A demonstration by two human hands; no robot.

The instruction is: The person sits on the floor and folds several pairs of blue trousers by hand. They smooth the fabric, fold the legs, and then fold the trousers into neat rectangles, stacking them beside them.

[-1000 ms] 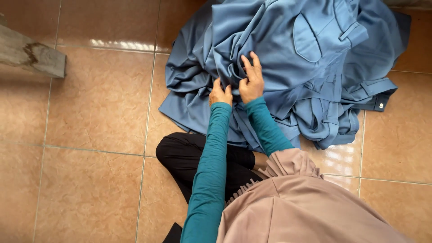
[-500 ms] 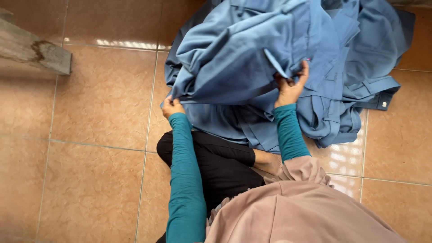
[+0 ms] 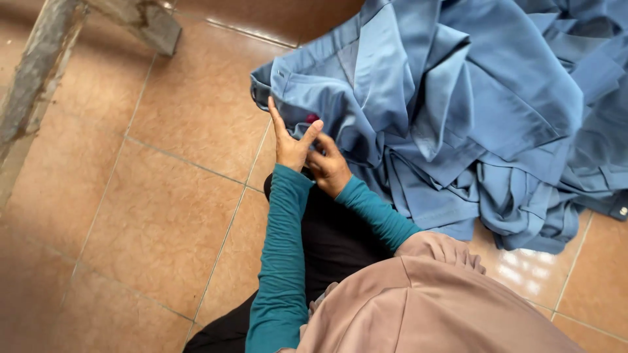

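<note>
Since half a second ago my hands have dropped the lifted blue cloth garment [image 3: 458,111] just ahead; left hand [image 3: 290,142] half-open and empty, right hand [image 3: 329,171] loosely curled, seemingly empty, so the loose folds could slump over them.

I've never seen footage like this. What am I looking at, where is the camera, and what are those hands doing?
There is no machine here: a person sits on a floor of brown glazed tiles, and a camera on their head looks down at their hands. The left hand in its teal sleeve is raised with fingers spread, the right hand close against it. Both are at the edge of a big heap of crumpled blue cloth garments lying on the tiles. Whether either hand grips cloth is unclear. A grey weathered wooden frame stands top left.
</note>
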